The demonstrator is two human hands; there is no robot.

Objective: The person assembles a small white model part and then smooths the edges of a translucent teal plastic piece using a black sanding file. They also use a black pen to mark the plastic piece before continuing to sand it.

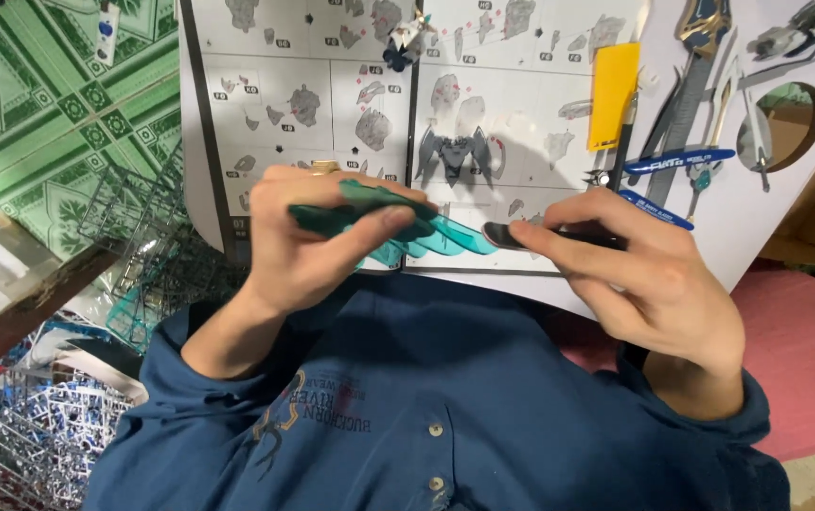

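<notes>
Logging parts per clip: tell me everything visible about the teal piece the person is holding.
The teal piece is translucent blue-green plastic, long and wing-like, with several overlapping feather-shaped blades tapering toward a point on the picture's right. It lies roughly level above the open instruction booklet. The left hand pinches its thicker end, fingers over the top and thumb along the front. The tip of a dark flat tool, held in the right hand, meets its pointed end.
</notes>
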